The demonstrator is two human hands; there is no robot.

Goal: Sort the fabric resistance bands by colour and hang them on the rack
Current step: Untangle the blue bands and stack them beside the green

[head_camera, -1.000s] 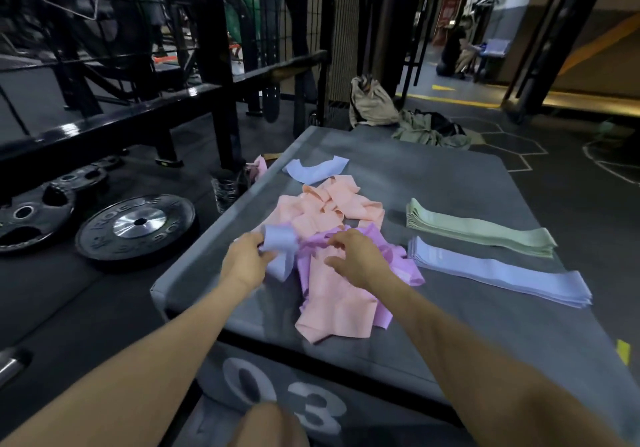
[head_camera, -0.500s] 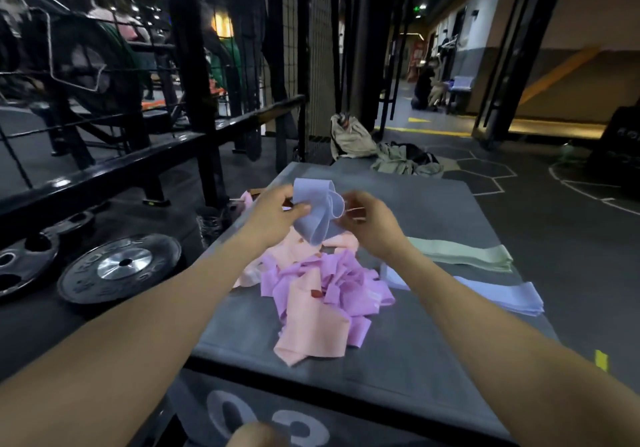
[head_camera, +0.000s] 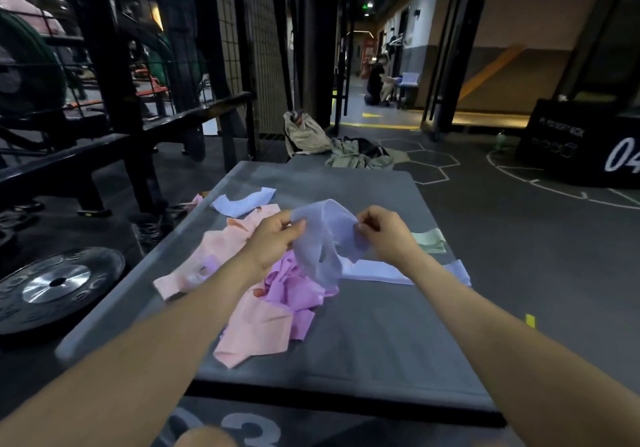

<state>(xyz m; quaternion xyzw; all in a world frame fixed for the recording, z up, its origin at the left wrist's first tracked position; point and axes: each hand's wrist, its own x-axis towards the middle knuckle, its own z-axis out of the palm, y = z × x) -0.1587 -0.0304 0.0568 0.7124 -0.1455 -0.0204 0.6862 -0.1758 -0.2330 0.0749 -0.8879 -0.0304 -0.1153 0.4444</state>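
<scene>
A pale blue band (head_camera: 325, 238) hangs spread between my hands above the grey box top (head_camera: 374, 335). My left hand (head_camera: 273, 242) pinches its left edge and my right hand (head_camera: 384, 235) pinches its right edge. Under them lies a mixed heap: peach bands (head_camera: 221, 256) and purple bands (head_camera: 294, 294). Another pale blue band (head_camera: 242, 200) lies at the far left of the box. To the right, partly hidden by my right arm, lie a flat pile of pale blue bands (head_camera: 377, 271) and a pile of green bands (head_camera: 429, 240).
A black steel rack (head_camera: 114, 65) stands to the left with weight plates (head_camera: 59, 284) on the floor beside it. Bags and clothes (head_camera: 332, 145) lie beyond the box. A second black box (head_camera: 585, 145) stands far right. A person crouches in the far corridor.
My hands have lifted the pale blue band out of the heap and spread it apart between them. The camera has tilted upward.
</scene>
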